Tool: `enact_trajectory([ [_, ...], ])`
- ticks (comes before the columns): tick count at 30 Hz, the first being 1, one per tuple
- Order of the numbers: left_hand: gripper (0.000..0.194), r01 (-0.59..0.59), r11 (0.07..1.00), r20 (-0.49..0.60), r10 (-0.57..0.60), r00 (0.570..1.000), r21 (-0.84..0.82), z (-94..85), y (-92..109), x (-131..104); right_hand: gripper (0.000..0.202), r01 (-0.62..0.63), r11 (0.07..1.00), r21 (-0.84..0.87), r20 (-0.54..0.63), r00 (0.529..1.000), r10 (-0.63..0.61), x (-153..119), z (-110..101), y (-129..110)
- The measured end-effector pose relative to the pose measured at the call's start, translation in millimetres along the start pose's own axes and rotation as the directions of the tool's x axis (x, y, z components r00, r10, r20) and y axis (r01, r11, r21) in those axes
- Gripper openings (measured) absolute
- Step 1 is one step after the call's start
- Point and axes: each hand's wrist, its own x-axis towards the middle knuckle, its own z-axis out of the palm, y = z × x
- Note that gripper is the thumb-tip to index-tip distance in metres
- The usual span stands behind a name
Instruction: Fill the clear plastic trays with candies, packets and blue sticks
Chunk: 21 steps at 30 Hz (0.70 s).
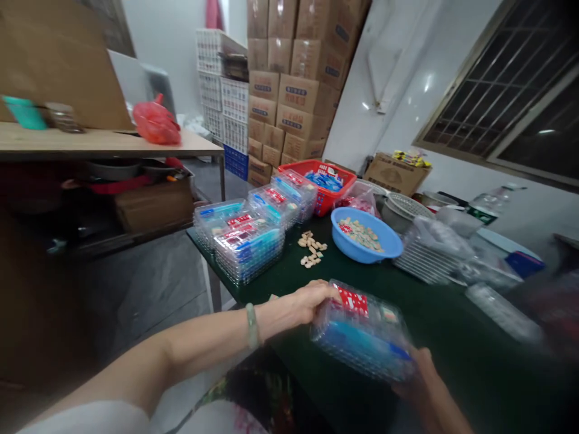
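Note:
A stack of clear plastic boxes (357,334) with blue pieces and a red dotted piece inside is held slightly tilted over the dark green table (312,337). At its left end my left hand (316,299), with a bangle at the wrist, is closed on the stack. My right hand (418,377), blurred, grips the lower right end. More stacks of such filled boxes (246,250) stand at the table's left edge. Small pale pieces (312,248) lie loose beside them. Further back, a blue basin (367,247) holds many similar pieces.
Behind the stacks is a red basket (332,187) with blue items. On the right are empty-looking clear trays (427,256), a plastic bottle (491,205) and a cardboard box (398,175). Cartons (294,102) are piled at the back. A wooden table (199,144) stands left.

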Motion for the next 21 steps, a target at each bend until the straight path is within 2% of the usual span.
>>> enact_trajectory([
  [3, 0.021, 0.055, 0.998, 0.094, -0.057, 0.994, 0.028, -6.7, 5, 5, 0.063, 0.071, 0.997, -0.019, -0.016, 0.997, -0.072, 10, -11, -19],
  [5, 0.02, 0.086, 0.995, 0.158, -0.093, 0.983, 0.052, -5.9, 5, 10, 0.056, 0.168, 0.981, -0.097, 0.01, 0.986, -0.168, 16, -12, -40],
  [7, 0.021, 0.104, 0.992, 0.215, -0.119, 0.969, 0.077, -1.7, 5, 15, 0.058, 0.231, 0.95, -0.211, 0.108, 0.971, -0.212, 23, -6, -58],
  [9, 0.023, 0.112, 0.988, 0.263, -0.135, 0.955, 0.102, 3.5, 4, 21, 0.071, 0.219, 0.933, -0.284, 0.295, 0.946, -0.133, 31, 4, -68],
  [11, 0.023, 0.112, 0.986, 0.298, -0.144, 0.944, 0.123, 6.7, 3, 26, 0.078, 0.162, 0.943, -0.292, 0.459, 0.889, -0.011, 38, 13, -69],
  [13, 0.021, 0.111, 0.984, 0.316, -0.149, 0.937, 0.136, 7.6, 2, 30, 0.075, 0.139, 0.954, -0.266, 0.574, 0.818, 0.041, 42, 14, -66],
  [15, 0.021, 0.106, 0.984, 0.325, -0.148, 0.934, 0.145, 7.8, 2, 30, 0.067, 0.121, 0.968, -0.222, 0.646, 0.762, 0.052, 43, 11, -63],
  [19, 0.026, 0.093, 0.982, 0.367, -0.148, 0.918, 0.164, 14.3, 5, 28, 0.057, 0.079, 0.99, -0.116, 0.793, 0.608, 0.044, 34, 3, -69],
  [21, 0.028, 0.1, 0.978, 0.398, -0.166, 0.902, 0.182, 20.5, 8, 29, 0.056, 0.027, 0.998, -0.062, 0.831, 0.554, 0.037, 27, 4, -73],
])
